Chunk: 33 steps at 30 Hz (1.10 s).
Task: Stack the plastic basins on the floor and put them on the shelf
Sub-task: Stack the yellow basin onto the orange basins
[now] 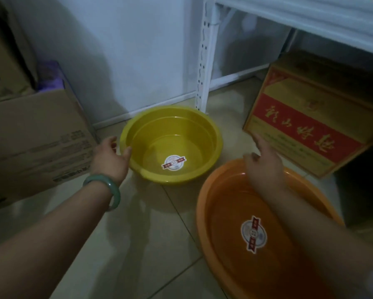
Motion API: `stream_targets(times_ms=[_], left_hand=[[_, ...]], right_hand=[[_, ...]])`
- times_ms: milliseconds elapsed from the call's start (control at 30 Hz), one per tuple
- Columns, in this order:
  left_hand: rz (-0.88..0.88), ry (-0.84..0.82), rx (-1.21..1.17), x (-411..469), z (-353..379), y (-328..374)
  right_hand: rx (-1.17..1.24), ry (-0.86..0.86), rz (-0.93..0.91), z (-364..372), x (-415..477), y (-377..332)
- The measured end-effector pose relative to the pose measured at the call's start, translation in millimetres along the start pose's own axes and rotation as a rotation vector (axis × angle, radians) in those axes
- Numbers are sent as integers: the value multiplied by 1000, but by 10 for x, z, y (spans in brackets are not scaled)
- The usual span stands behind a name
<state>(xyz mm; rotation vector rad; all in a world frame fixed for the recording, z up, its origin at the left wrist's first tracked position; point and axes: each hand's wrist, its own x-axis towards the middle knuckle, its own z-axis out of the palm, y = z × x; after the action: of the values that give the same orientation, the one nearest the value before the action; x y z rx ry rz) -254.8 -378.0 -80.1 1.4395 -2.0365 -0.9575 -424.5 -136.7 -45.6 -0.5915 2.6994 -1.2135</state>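
Yellow basin [211, 134] at left hand [109, 158]

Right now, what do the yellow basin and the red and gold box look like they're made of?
Yellow basin: looks like glossy moulded plastic; smooth, shiny walls, sticker on the bottom. Red and gold box: probably printed cardboard; flat matte panels, folded edges.
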Motion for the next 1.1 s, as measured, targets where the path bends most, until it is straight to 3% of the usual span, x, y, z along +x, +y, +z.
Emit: stream_targets(times_ms=[133,367,500,633,800,933,1100], left_hand=[[-69,-53,-39,228,105,-143],[-175,-128,-198,415,330,-186],[-207,-99,-161,436,399,-208],[-188,-37,-204,377,365,-221],[-84,90,-468,273,179,-63],[1,148,-618,88,88,150],[80,133,-643,-142,23,512]], right_hand=[[109,-161,50,387,230,-187],[-87,-315,254,637,539,-294],[-169,-333,314,680,640,-297],[13,-322,282,681,570,-259],[551,-205,289,510,355,-271],[639,-123,239,216,304,-335],[676,-48,243,-189,250,-377]])
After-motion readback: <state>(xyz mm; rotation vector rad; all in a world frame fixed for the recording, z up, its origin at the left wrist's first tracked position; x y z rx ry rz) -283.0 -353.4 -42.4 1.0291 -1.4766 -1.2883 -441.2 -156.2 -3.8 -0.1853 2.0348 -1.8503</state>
